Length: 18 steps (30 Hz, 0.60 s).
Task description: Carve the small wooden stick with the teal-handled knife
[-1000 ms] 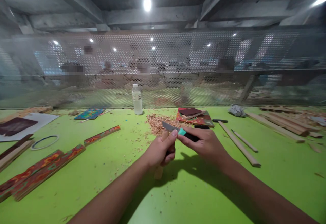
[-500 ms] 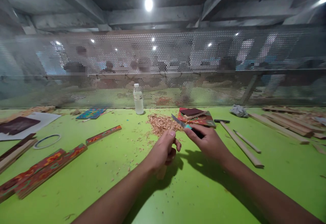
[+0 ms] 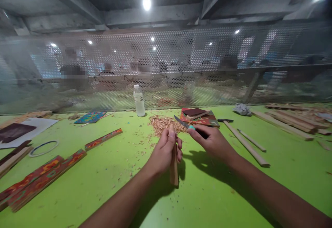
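My left hand (image 3: 166, 150) is closed around a narrow wooden stick (image 3: 174, 171), its thumb lying along the upper part. The stick's lower end slants down toward me over the green table (image 3: 207, 203). To the right, my right hand (image 3: 211, 139) grips a knife (image 3: 183, 122) by its handle, most of which the fingers hide; a bit of teal shows near the blade. The blade points up and left, apart from the stick. Behind both hands lies a heap of wood shavings (image 3: 158, 126).
Beyond the shavings stand a water bottle (image 3: 139, 101) and a perforated metal screen (image 3: 119, 89). A hammer (image 3: 246, 143), a pencil-like stick (image 3: 251, 140) and wood strips (image 3: 285, 126) lie right. Painted wood pieces (image 3: 49, 178) and a tape ring (image 3: 44, 148) lie left.
My left hand has turned, so the wooden stick now shows along more of its length. The right hand keeps the knife in nearly the same place. The whole view has shifted slightly.
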Available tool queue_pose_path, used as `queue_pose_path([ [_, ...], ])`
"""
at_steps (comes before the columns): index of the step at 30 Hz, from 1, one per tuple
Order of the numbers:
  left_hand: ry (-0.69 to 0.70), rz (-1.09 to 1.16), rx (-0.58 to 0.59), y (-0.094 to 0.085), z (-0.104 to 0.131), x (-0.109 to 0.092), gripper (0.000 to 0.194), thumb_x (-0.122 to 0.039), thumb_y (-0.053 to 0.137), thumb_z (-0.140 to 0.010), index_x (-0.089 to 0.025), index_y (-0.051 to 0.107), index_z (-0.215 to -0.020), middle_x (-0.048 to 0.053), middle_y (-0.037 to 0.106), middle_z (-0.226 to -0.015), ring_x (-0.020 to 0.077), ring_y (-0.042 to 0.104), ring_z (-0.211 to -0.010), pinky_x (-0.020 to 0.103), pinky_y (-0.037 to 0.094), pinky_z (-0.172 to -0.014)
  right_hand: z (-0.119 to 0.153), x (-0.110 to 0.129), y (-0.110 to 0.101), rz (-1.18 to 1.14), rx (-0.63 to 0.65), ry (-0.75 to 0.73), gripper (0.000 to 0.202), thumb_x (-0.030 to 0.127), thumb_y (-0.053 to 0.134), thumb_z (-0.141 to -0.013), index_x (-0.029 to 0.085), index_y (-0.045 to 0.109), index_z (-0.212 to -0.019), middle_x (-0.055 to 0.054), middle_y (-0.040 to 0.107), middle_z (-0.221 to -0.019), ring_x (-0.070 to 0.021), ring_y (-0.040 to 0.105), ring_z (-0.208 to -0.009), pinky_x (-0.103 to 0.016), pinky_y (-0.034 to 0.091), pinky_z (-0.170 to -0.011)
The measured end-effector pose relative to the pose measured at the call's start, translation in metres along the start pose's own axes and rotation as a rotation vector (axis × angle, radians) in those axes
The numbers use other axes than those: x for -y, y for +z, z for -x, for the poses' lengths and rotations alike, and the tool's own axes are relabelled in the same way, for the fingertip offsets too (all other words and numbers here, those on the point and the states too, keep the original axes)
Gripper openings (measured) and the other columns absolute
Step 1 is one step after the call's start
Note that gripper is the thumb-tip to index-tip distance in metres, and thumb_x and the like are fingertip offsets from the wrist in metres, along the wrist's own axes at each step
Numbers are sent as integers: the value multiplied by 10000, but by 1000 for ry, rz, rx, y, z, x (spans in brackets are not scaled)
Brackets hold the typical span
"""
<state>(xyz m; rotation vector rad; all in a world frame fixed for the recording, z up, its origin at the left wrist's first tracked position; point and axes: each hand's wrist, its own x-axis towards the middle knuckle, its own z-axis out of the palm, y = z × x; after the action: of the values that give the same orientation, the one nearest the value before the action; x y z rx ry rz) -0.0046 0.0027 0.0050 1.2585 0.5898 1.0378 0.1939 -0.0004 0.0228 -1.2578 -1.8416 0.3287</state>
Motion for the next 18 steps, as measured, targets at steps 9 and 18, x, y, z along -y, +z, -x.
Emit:
queue_pose_path([
  [9,17,-13,15,0,-2,0,406,-584,655,-936,-258,418,-989,-36,562,-825,94,555,-566,276,497,-588,1,0,-1,16,34,-26,466,616,526,-988,210,681,-821,4,595,-682,-171,511,-633,-304,397,-601],
  [18,25,-86,18,-4,-1,2,370,-488,654,-972,-254,376,-1039,-67,502,-720,105,500,-567,263,409,-571,1,-3,1,20,59,-16,450,607,532,-989,213,660,-814,8,571,-680,-169,499,-637,-299,379,-582],
])
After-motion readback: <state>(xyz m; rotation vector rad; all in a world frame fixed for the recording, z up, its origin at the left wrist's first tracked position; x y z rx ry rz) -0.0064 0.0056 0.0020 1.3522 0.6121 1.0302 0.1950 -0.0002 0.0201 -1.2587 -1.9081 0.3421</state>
